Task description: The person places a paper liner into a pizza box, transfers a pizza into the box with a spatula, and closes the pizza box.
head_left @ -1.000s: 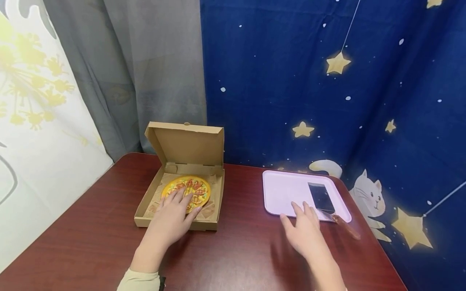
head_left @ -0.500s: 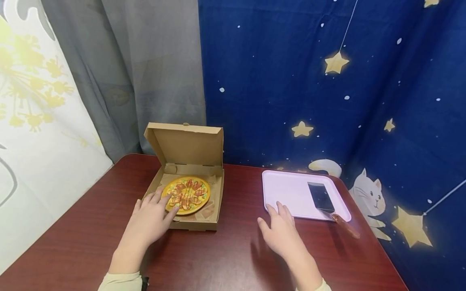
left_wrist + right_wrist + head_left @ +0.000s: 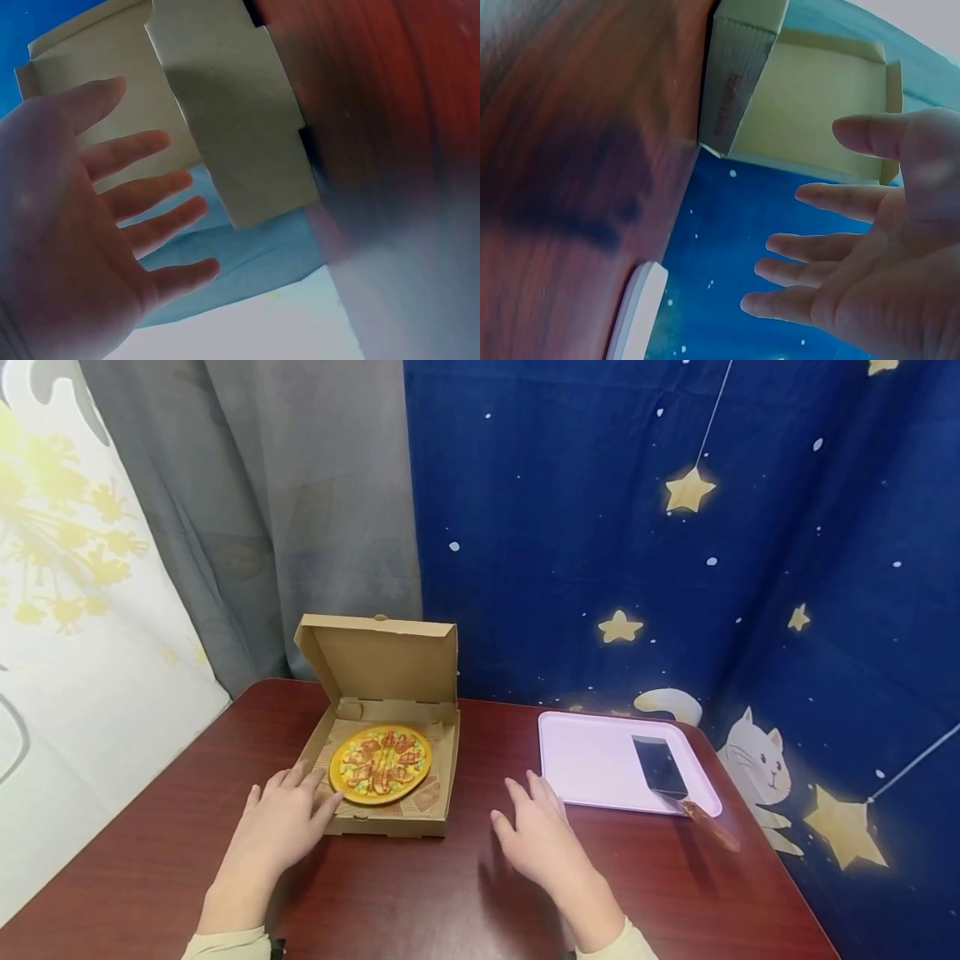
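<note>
A toy pizza [image 3: 381,764] with a yellow rim lies on printed paper inside an open cardboard pizza box [image 3: 390,828], whose lid [image 3: 386,662] stands up at the back. My left hand [image 3: 279,818] hovers at the box's front left corner, fingers spread and holding nothing; its palm [image 3: 75,232] shows bare in the left wrist view. Between the box and a pink tray [image 3: 588,760] is my right hand [image 3: 542,835], fingers apart, near the tray's front left corner. A spatula [image 3: 660,768] lies on the tray, its brown handle [image 3: 711,827] sticking out past the front rim.
Everything stands on a dark red wooden table [image 3: 420,902]. Behind it hang a grey curtain [image 3: 345,485] and a blue star-patterned curtain [image 3: 540,527]. A white printed cloth [image 3: 75,693] hangs at the left.
My left hand has drawn back leftward off the pizza, uncovering it. My right hand has shifted left and toward me, away from the spatula. Pizza, box and tray stay put.
</note>
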`<act>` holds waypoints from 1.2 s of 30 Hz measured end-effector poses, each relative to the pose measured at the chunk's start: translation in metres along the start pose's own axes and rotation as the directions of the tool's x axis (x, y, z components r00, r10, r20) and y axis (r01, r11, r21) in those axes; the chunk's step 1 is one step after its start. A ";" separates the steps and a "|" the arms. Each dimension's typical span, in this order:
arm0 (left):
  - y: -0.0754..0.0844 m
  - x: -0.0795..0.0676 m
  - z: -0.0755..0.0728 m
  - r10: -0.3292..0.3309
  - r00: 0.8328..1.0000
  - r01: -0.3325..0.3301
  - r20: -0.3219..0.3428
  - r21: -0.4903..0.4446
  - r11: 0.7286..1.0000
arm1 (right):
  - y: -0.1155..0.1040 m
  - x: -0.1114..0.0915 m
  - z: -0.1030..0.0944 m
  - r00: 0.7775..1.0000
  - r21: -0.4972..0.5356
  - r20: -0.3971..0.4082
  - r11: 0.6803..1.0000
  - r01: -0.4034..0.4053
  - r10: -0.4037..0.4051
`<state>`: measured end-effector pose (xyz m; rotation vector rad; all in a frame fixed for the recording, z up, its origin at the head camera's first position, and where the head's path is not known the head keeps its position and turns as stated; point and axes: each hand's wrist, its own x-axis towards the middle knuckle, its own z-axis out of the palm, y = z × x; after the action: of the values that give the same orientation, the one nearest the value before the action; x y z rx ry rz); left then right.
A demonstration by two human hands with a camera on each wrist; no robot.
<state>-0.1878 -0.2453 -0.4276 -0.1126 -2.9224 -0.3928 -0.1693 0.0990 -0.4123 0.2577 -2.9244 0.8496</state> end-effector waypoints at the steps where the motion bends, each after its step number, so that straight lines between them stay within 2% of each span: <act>1: -0.001 0.000 -0.001 -0.010 1.000 0.010 0.016 -0.001 1.000 | -0.001 0.000 0.002 1.000 -0.003 0.004 1.000 0.009 -0.009; 6: -0.008 -0.002 -0.002 -0.067 0.992 0.067 0.111 0.009 0.998 | -0.008 -0.002 0.009 0.998 -0.017 0.030 0.999 0.050 -0.050; 9: -0.011 -0.003 -0.003 -0.085 0.987 0.084 0.134 0.016 0.996 | -0.014 -0.003 0.014 0.996 -0.028 0.049 0.996 0.083 -0.081; 17: -0.016 0.002 -0.005 -0.071 0.980 0.066 0.188 0.031 0.997 | -0.030 -0.003 0.029 0.974 -0.052 0.157 0.984 0.171 -0.161; 24: -0.015 0.003 -0.003 -0.040 0.980 0.039 0.197 0.007 0.999 | -0.039 -0.005 0.045 0.961 -0.094 0.224 0.978 0.187 -0.162; 27: -0.029 0.008 0.009 -0.031 0.974 0.037 0.224 -0.025 0.999 | -0.041 -0.006 0.050 0.957 -0.112 0.243 0.976 0.188 -0.156; 32: -0.065 0.020 0.042 -0.024 0.974 0.037 0.224 -0.053 0.998 | -0.044 -0.008 0.056 0.952 -0.130 0.253 0.970 0.207 -0.170; 34: -0.072 0.021 0.049 -0.034 0.976 0.047 0.215 -0.055 0.997 | -0.046 -0.010 0.057 0.950 -0.144 0.258 0.966 0.215 -0.174; 36: -0.074 0.021 0.050 -0.025 0.973 0.037 0.231 -0.047 0.998 | -0.048 -0.012 0.058 0.951 -0.168 0.257 0.961 0.217 -0.170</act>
<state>-0.2249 -0.3021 -0.4898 -0.1279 -3.1470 -0.4902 -0.1507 0.0297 -0.4371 0.6648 -3.1030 0.5318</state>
